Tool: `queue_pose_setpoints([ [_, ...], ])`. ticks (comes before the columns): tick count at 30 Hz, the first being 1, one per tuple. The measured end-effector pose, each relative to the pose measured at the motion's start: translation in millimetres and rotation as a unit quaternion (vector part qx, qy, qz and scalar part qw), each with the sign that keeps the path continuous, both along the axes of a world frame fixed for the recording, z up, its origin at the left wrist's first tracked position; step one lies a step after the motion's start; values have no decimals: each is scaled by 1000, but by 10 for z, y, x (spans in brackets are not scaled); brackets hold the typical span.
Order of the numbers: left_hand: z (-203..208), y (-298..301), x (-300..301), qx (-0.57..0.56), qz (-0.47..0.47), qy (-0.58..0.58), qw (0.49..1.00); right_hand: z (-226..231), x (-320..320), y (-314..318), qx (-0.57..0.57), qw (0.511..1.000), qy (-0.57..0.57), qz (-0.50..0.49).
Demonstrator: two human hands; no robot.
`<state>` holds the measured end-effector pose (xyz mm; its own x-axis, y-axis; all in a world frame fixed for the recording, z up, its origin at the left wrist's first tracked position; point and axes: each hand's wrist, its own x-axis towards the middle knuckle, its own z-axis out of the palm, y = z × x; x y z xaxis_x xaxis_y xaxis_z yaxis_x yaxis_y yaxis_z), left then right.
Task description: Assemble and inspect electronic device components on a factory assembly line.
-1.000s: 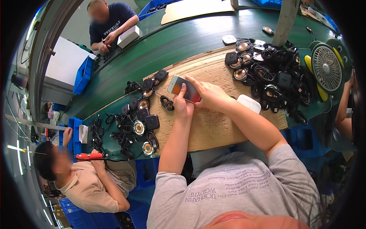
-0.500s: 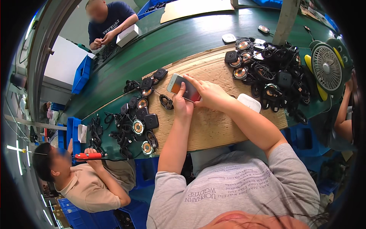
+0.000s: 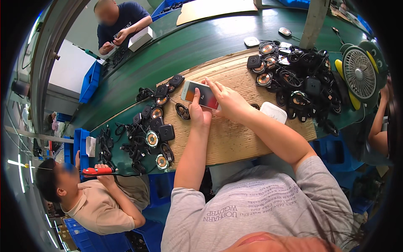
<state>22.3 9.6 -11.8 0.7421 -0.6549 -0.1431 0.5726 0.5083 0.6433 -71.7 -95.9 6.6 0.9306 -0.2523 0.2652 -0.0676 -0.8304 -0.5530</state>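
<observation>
A smartphone (image 3: 204,97) with a white front border and a lit orange, grey and red screen is held above the cardboard sheet (image 3: 228,145). My left hand (image 3: 200,110) grips it from below, thumb lying over the screen. At the phone's right end, my right hand (image 3: 230,102) closes about the edge, its fingers reaching along the far side. Whatever lies behind the phone is hidden. Right of my hands rests a white rounded-square pad (image 3: 273,112), partly behind my right forearm. A coiled black cable (image 3: 182,111) lies left of my left hand.
Round coil pads with black cables form a large heap (image 3: 300,80) at right and a smaller pile (image 3: 147,130) at left. A fan (image 3: 359,69) stands far right. One co-worker holds a red tool (image 3: 98,171); another sits across the green bench (image 3: 210,35) near a white box (image 3: 140,39).
Both hands have shifted the phone slightly left, and it lies a little more level. My left thumb has moved left over the screen. The co-worker across has drawn their hands apart.
</observation>
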Motion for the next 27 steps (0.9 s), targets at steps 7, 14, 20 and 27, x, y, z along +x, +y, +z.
queue_pose_setpoints([
  [7,-86,43,-16,67,-58,-110,990,20,35,-37,10,995,-104,-3],
  [14,-79,-12,-63,42,-43,-139,988,5,48,-27,-34,995,-95,-4],
  [20,-55,-27,-66,39,-39,-103,993,2,44,-33,-47,996,-71,-10],
  [27,-61,-24,-57,34,-22,-91,995,27,12,-6,-60,997,-38,-27],
])
